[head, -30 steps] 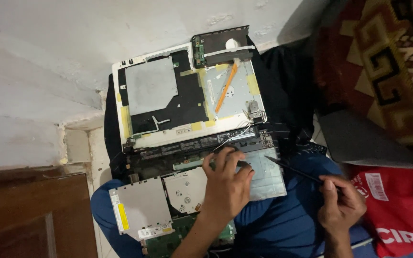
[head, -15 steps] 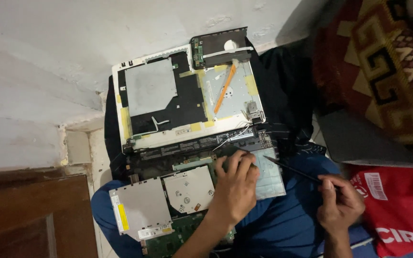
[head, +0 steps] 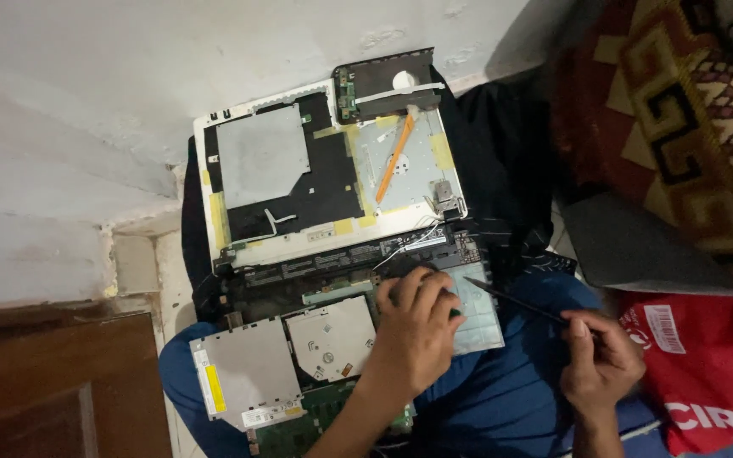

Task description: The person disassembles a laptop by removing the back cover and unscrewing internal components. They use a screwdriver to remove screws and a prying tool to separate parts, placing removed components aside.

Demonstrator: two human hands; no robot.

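Note:
A dismantled laptop lies across my lap in blue trousers, its lid panel (head: 299,170) leaning back toward the wall and its open base (head: 332,280) in front of me. My left hand (head: 417,326) rests flat on the base, fingers curled over a pale metal plate (head: 481,314) near the hinge. My right hand (head: 600,360) pinches a thin dark tool (head: 511,301) whose tip reaches the plate's right edge. A silver optical drive (head: 243,369) and a round disc mechanism (head: 332,339) sit at the front left, with green circuit board (head: 299,428) below.
An orange stick (head: 394,159) lies on the lid's silver backing. A dark bracket with a small green board (head: 388,80) sits at the lid's top. A patterned red cloth (head: 680,110) and a red bag (head: 706,365) lie to the right; a wooden door (head: 53,382) is at lower left.
My left hand has slid a little to the right along the base, onto the pale plate. My right hand and the tool have stayed almost still.

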